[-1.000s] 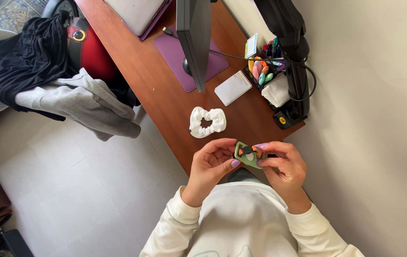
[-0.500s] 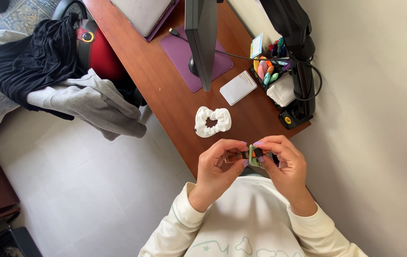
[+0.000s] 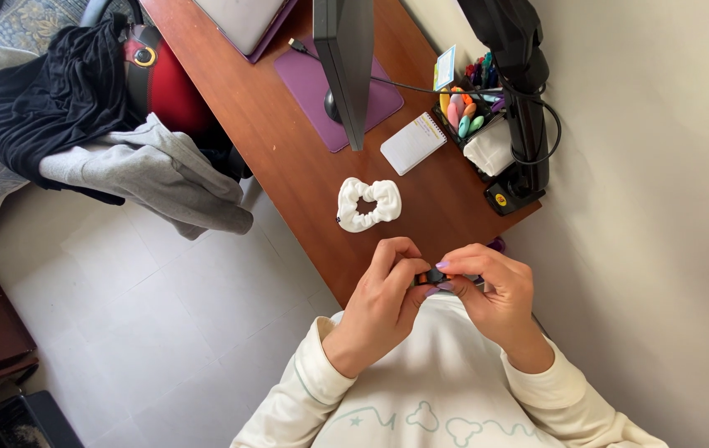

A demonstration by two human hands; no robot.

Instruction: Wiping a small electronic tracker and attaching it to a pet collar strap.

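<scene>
Wooden desk (image 3: 288, 158) bearing a fluffy white scrunchie (image 3: 368, 203); left hand (image 3: 383, 299) and right hand (image 3: 491, 294) fingers pinch a small dark object (image 3: 435, 275).

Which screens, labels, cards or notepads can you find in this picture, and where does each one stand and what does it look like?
Monitor: upright on the wooden desk, seen edge-on from above, thin and dark grey.
Laptop: closed, at the desk's far edge, flat and silver-grey.
Notepad: flat beside the monitor, white, spiral-bound.
Card: upright in the pen organiser, blue and yellow.
Round sticker: on the black clamp base, yellow.
</scene>
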